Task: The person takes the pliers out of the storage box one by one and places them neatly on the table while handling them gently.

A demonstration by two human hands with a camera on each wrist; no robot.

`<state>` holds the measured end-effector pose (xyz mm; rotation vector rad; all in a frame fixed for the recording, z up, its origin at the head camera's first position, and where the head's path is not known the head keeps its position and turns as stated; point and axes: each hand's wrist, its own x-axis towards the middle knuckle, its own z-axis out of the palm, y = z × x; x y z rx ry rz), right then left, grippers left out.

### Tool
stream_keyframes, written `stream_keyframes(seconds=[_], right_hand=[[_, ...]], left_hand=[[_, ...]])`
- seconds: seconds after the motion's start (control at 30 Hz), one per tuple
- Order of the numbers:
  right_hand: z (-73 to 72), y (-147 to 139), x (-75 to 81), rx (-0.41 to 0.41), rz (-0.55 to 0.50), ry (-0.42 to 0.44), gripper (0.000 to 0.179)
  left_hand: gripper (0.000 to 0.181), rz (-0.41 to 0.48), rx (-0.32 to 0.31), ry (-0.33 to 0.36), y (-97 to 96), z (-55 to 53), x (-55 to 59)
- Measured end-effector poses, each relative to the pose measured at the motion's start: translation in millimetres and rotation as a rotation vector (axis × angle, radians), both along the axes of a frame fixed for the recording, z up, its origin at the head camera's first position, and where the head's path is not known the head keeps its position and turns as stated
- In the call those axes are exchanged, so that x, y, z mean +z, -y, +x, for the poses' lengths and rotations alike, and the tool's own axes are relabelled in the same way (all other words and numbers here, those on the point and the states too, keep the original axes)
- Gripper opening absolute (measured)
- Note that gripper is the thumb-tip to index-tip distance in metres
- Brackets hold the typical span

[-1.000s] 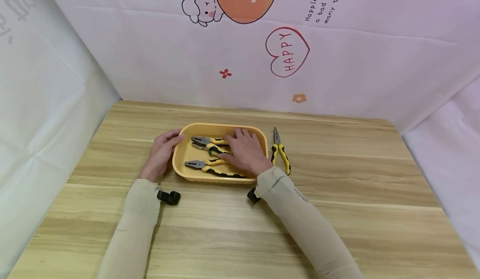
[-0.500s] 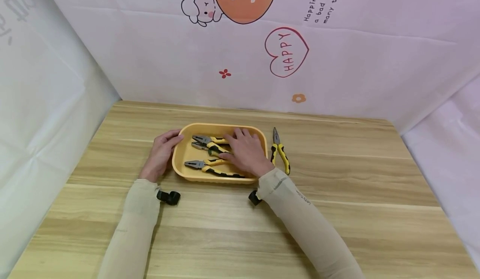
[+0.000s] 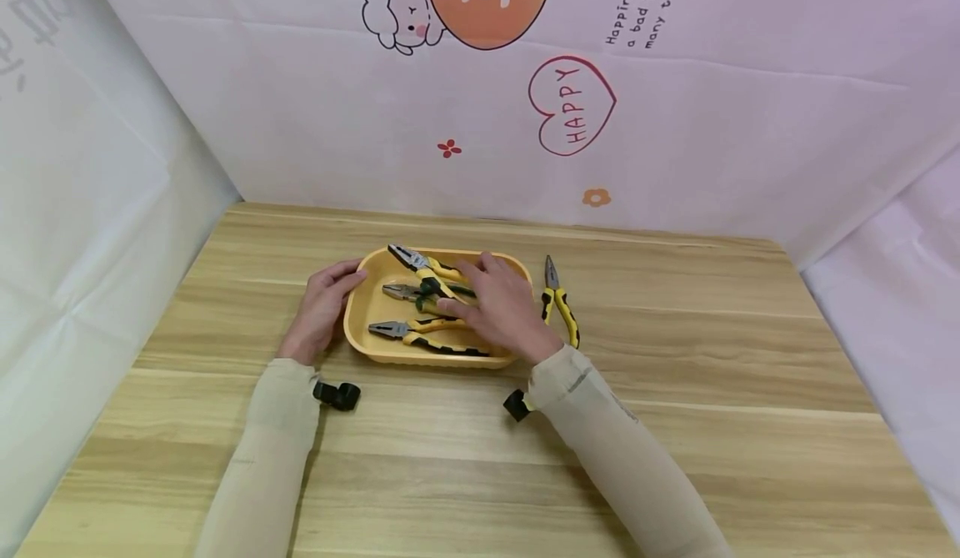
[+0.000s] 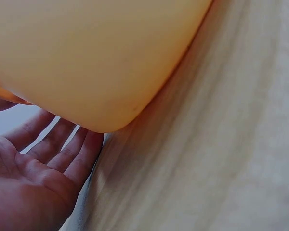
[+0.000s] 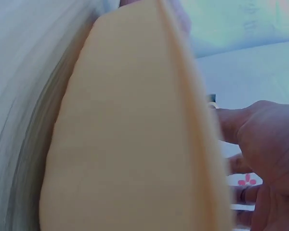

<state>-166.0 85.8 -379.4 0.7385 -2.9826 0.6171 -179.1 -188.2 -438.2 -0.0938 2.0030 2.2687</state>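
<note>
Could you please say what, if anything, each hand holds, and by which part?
The right hand holds the topmost pliers by the handles; the left hand, the tray at its left end.

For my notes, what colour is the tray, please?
The tray is yellow-orange, clearest in the head view.

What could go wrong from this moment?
The yellow-and-black-handled metal pliers in the right hand could drag the green-handled metal pliers, which they overlap in the head view. Their head, close to the far rim of the yellow rounded plastic tray, might knock it.
</note>
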Motion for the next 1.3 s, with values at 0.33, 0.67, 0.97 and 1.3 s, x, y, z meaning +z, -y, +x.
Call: stream_keyframes(seconds=[0.33, 0.67, 0.97, 1.3], right_hand=[[10.0, -6.4, 11.3, -0.064, -0.15, 0.093, 0.063], [15.8, -12.5, 16.8, -0.058, -0.318, 0.132, 0.044], [23.8, -19.4, 22.6, -0.113, -0.384, 0.183, 0.046], [32.8, -35.1, 34.6, -0.175, -0.397, 0.207, 0.057]], left_hand=[[0.046, 0.0, 0.007, -0.001, 0.6, -0.2, -0.6], [0.047, -0.019, -0.002, -0.007, 1.2, 0.1, -2.4], [0.045, -0.028, 0.009, -0.014, 0.7, 0.1, -1.7], [0.046, -0.034, 0.0, -0.015, 1.2, 2.2, 0.1]])
